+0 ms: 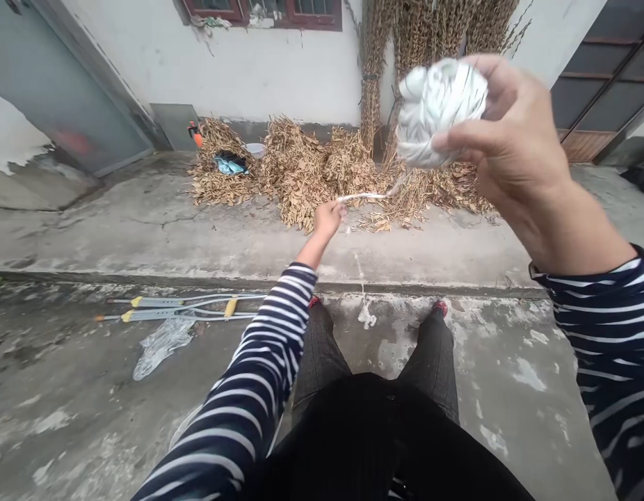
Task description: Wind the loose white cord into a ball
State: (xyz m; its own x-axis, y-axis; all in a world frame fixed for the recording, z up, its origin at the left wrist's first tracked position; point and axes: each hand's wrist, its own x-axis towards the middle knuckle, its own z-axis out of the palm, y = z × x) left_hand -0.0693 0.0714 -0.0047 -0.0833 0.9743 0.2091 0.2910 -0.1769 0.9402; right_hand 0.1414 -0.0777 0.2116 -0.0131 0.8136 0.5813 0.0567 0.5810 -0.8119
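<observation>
View from head, only one. Fingertips of the right hand (510,132) are partly hidden behind the ball of white strip (439,111), so I cannot count how many press on it. One finger lies across its lower front. The right sleeve is cut off by the right edge of frame.

The left hand (327,219) is far and small and its fingers are hard to make out. It is closed, w/ the strand (361,197) pinched at its right side. The strand is thin and blurred btw the ball and the left hand.

The right hand grasps the ball and holds it high, at upper right. The ball sits in front of the palm, toward the fingertips.

From the left hand the strand drops to a loose heap (366,316) on the concrete ground (66,417). The heap is just below the step edge, btw the two shoes (441,306). Crutches (181,307) and a plastic bag (160,348) lie near the same step edge, on the left.
</observation>
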